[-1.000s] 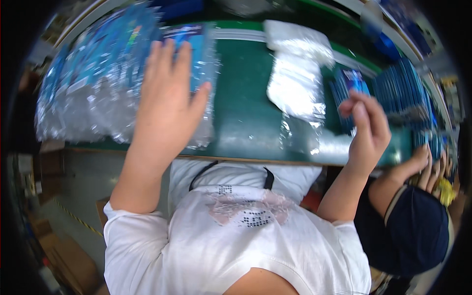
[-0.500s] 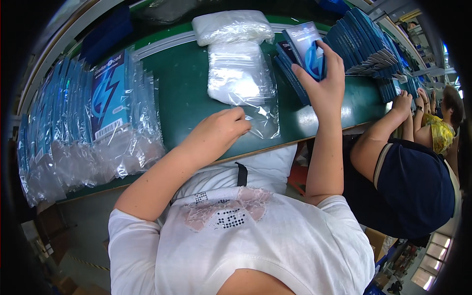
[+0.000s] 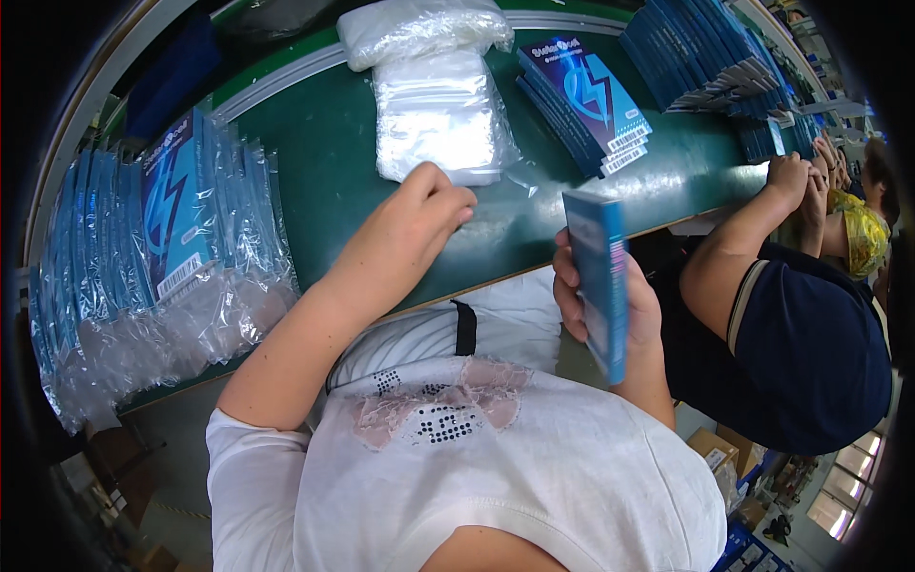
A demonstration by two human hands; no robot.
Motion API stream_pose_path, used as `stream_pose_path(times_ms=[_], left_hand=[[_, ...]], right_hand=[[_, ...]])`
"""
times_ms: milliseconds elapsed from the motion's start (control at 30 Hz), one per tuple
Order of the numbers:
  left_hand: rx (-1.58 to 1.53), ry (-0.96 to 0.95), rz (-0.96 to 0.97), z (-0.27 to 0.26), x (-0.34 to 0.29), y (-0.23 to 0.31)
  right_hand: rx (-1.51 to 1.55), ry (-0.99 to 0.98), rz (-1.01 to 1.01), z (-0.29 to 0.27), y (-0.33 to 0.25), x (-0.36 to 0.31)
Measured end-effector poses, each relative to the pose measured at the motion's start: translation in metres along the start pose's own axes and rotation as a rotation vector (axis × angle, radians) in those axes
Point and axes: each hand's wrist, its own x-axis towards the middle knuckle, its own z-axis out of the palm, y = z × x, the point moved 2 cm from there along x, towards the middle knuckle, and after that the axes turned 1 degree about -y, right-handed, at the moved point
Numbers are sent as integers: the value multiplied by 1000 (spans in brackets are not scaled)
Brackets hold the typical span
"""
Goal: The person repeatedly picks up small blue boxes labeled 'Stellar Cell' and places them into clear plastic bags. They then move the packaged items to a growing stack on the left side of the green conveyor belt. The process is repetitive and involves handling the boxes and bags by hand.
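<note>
My right hand is closed around a thin blue box, stood on end so that its narrow side shows, just past the table's front edge. At the lower end of a stack of clear plastic bags, my left hand has its fingers curled together; whether a bag's edge is between them is hidden. Right of those bags lies a small pile of flat blue boxes with a lightning pattern on the top one. Several boxes in clear bags stand in a row at the left.
A bundle of clear plastic lies behind the bag stack on the green table. Long rows of blue boxes stand at the far right. Close on my right, a person in dark clothing works with hands at the table.
My right hand has lifted a box off the small pile and brought it toward me, turning it on end. My left hand has shifted slightly left and up, next to the bag stack.
</note>
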Motion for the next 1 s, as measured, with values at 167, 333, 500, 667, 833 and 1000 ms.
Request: stream_pose_path(times_ms=[167, 333, 500, 667, 833, 1000], left_hand=[[-37, 61, -9, -3, 1, 3], [-31, 68, 9, -8, 1, 3], [-529, 146, -507, -11, -7, -5], [-818, 238, -565, -11, -6, -6], [-542, 196, -427, -15, -10, -9], [-362, 144, -408, -25, -13, -3]], right_hand=[[8, 56, 147, 14, 17, 8], [-9, 107, 166, 13, 16, 33], [-166, 149, 186, 16, 7, 32], [-273, 167, 202, 20, 16, 34], [-244, 166, 169, 19, 19, 41], [-295, 317, 19, 21, 22, 42]])
